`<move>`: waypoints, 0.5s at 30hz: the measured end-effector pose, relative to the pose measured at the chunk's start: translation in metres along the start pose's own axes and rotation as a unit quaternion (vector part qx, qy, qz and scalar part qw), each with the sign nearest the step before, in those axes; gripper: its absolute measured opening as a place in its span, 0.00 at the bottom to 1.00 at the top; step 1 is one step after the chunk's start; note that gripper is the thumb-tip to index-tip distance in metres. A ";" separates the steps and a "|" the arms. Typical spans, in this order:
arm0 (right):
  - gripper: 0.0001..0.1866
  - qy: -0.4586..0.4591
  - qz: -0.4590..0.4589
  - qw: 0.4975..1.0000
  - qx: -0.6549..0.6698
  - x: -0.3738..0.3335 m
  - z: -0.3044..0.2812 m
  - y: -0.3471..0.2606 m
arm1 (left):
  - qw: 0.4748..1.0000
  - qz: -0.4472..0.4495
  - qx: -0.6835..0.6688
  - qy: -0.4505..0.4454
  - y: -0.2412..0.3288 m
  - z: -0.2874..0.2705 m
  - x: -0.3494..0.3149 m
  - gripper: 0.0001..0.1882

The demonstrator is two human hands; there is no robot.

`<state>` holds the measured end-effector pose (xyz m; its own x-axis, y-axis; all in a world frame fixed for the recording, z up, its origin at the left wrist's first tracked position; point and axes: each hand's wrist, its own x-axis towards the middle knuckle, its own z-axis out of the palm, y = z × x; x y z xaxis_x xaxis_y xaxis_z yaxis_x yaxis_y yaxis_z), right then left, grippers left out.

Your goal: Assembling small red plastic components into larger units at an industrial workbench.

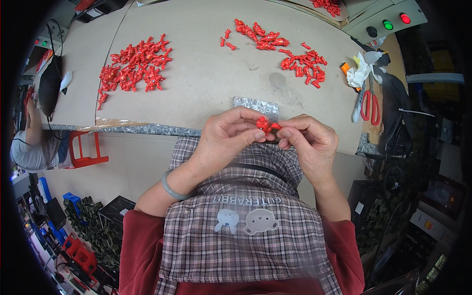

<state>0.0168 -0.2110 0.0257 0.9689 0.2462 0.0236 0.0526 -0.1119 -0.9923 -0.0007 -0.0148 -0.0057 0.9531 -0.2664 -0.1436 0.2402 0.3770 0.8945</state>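
Close to the table's front edge, my left hand [231, 133] pinches a small red toy figure [263, 124] between thumb and fingers. My right hand [310, 142] closes thumb and forefinger on a small red limb piece [276, 126], held against the figure's side. Whether the limb is seated in the body cannot be made out. A large pile of red figures [137, 64] lies at the left of the table. Beyond my hands are several red figure bodies [265, 40], with a heap of small red limbs [307, 65] to their right.
Red-handled scissors [369, 104], a blue-handled tool [358, 105] and a white bottle [372, 57] lie at the right edge. A control box [388, 22] with lit buttons stands far right. At far left sit a co-worker [37, 142] and a red stool [86, 150].
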 end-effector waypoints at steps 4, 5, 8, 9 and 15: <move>0.05 0.012 -0.047 0.998 -0.049 -0.001 0.003 0.001 | 1.000 0.013 0.005 -0.008 -0.001 0.000 0.000 0.12; 0.05 0.012 -0.047 0.998 -0.049 -0.001 0.004 0.001 | 1.000 0.013 0.005 -0.008 -0.002 0.000 0.000 0.12; 0.05 0.011 -0.059 0.996 -0.070 -0.001 0.006 0.003 | 1.000 0.021 0.010 -0.016 -0.004 -0.001 -0.001 0.14; 0.05 0.013 -0.062 0.995 -0.077 -0.001 0.006 0.003 | 0.999 0.019 0.027 -0.015 -0.004 -0.001 -0.001 0.14; 0.05 0.010 -0.075 0.991 -0.115 -0.002 0.007 0.003 | 0.992 0.070 0.101 0.007 -0.009 0.001 -0.002 0.12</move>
<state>0.0132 -0.2047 0.0220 0.9505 0.2580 0.1731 0.2474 -0.2916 -0.9240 -0.0047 -0.0189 -0.0127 0.9772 -0.2118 -0.0170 0.0652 0.2226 0.9727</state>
